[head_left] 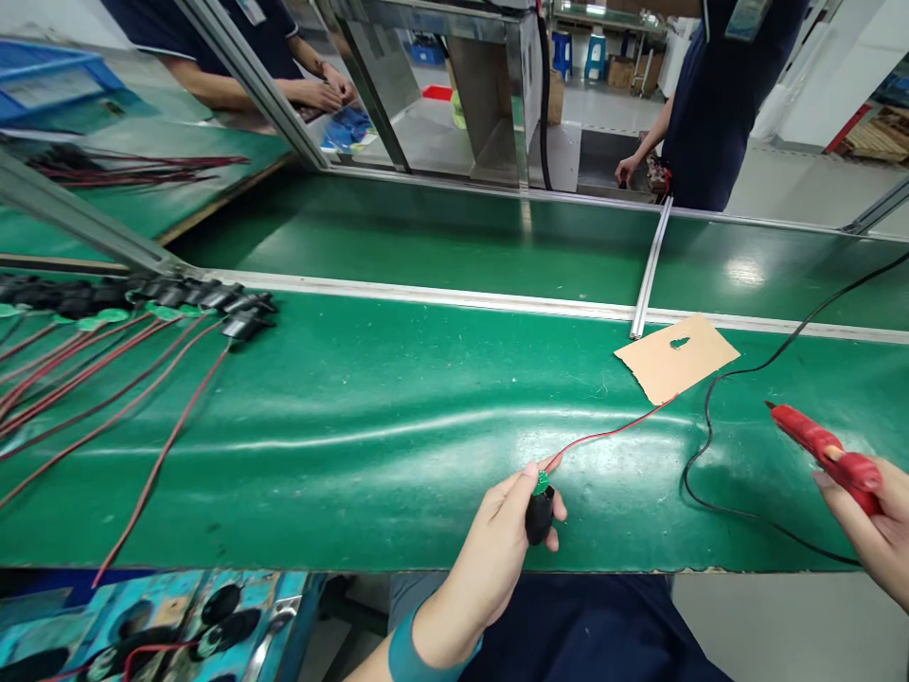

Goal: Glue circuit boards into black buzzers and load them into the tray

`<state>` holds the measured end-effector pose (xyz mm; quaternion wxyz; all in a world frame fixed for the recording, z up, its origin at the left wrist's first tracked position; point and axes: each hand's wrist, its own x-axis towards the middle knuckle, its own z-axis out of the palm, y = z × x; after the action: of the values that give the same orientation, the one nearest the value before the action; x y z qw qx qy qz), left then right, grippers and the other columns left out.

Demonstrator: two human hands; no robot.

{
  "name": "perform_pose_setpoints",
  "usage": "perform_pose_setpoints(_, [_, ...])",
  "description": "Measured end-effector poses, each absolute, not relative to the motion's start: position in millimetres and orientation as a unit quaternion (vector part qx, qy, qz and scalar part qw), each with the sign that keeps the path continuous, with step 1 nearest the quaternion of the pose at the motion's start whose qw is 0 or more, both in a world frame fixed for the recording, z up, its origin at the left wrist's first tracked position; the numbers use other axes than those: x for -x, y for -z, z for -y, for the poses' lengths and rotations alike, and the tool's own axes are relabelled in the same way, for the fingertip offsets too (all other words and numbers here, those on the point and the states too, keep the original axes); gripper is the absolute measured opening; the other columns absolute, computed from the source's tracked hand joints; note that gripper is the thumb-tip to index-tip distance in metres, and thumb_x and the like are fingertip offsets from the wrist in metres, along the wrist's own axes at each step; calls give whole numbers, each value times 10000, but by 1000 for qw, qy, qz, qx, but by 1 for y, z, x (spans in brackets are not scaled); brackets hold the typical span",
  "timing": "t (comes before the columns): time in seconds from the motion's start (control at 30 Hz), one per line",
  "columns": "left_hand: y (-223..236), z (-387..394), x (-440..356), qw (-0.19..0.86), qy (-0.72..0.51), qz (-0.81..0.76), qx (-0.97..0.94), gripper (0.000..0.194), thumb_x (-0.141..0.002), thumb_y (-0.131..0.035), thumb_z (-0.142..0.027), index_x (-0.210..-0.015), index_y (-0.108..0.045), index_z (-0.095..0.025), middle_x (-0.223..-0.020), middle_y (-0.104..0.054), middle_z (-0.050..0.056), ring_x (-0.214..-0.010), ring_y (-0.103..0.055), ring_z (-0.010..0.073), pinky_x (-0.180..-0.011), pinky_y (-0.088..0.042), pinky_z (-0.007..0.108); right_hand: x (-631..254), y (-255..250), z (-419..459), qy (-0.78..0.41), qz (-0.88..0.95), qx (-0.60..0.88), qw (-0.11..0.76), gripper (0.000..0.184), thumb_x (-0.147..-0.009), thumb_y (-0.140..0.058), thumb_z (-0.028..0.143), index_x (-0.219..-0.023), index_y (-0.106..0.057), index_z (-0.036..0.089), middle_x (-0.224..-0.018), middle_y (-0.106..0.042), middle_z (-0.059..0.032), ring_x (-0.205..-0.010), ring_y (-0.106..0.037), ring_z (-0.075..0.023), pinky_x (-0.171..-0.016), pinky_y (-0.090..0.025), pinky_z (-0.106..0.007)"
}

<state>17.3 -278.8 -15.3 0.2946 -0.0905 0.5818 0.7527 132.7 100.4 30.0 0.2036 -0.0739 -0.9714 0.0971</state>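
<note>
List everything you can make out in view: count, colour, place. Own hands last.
black part: 1, black with green end, in left hand
thin wire: at least 1, red, from black part toward cardboard
hand tool: 1, red with dark tip, in right hand
cardboard: 1, tan, holed, bench right
cable: 1, black, bench right
wired parts: many overlapping, black with mostly red wires, bench left
bench: 1, green, centre
crate: 1, blue, upper left
stools: 2, blue, background
co-workers: 2, dark blue clothing, beyond bench
wristband: 1, teal, left arm
left hand: 1, bare, lower centre
right hand: 1, bare, right edge
</note>
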Motion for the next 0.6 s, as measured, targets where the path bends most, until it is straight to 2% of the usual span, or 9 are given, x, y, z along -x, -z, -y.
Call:
perform_pose_setpoints(0.07, [16,281,-19,296,-758,-575,89,502,-906,-548,-624,-741,-629,-156,-706,-636,41,-562,-537,147,-557,-448,294,-129,-9,-120,-22,976,122,176,104,-953,-603,351,-862,-585,304,-840,-671,-69,-711,-670,-242,-508,-468,-347])
perform_pose_setpoints(0.13, [16,284,-23,295,-759,-574,86,496,-920,-535,-622,-801,-649,-154,-716,-639,44,-588,-540,155,-558,-448,291,-121,10,-135,49,971,168,161,141,-975,-547,383,-927,-623,274,-926,-691,-110,-755,-679,-276,-503,-476,-362])
perform_pose_setpoints(0.27, [13,291,-31,284,-756,-584,82,500,-946,-513,-610,-1008,-684,-144,-741,-654,37,-585,-553,155,-571,-444,293,-101,19,-117,101,957,196,191,412,-968,-524,521,-1089,-672,156,-1084,-683,-215,-938,-653,-428,-644,-544,-559])
perform_pose_setpoints(0.33, [12,294,-34,282,-755,-587,78,508,-946,-515,-610,-1058,-687,-145,-746,-654,32,-578,-553,154,-574,-445,296,-92,6,-75,0,953,151,264,398,-964,-577,485,-1158,-650,146,-1154,-665,-219,-1034,-633,-406,-817,-542,-612])
perform_pose_setpoints(0.37, [11,295,-34,282,-754,-589,76,509,-948,-514,-610,-1047,-693,-144,-748,-654,33,-578,-553,153,-576,-445,296,-87,-1,-48,-93,948,101,287,325,-969,-604,406,-1190,-635,170,-1118,-679,-175,-996,-652,-334,-858,-558,-547])
perform_pose_setpoints(0.43, [12,297,-36,282,-750,-595,69,513,-955,-501,-608,-980,-709,-139,-747,-652,39,-577,-553,150,-581,-442,296,-77,-13,9,-279,940,-63,188,270,-983,-600,300,-1241,-605,218,-1141,-681,-121,-883,-669,-220,-788,-593,-398])
perform_pose_setpoints(0.47, [13,298,-36,284,-746,-600,62,518,-960,-494,-604,-950,-715,-135,-748,-654,44,-576,-555,148,-585,-442,296,-70,-17,35,-339,924,-125,127,320,-989,-593,287,-1301,-572,220,-1252,-653,-134,-876,-673,-193,-754,-598,-352])
perform_pose_setpoints(0.53, [15,300,-37,284,-739,-610,40,515,-971,-487,-587,-961,-729,-132,-747,-655,49,-588,-563,151,-594,-448,297,-54,-20,76,-370,901,-209,89,410,-1008,-551,286,-1396,-502,161,-1418,-571,-194,-1047,-664,-225,-814,-596,-364])
perform_pose_setpoints(0.6, [16,302,-39,280,-735,-617,22,481,-984,-488,-553,-1056,-733,-145,-761,-656,47,-608,-567,155,-610,-463,299,-37,-19,99,-362,891,-266,59,343,-1026,-507,285,-1322,-568,121,-1318,-647,-190,-1103,-641,-255,-879,-567,-409])
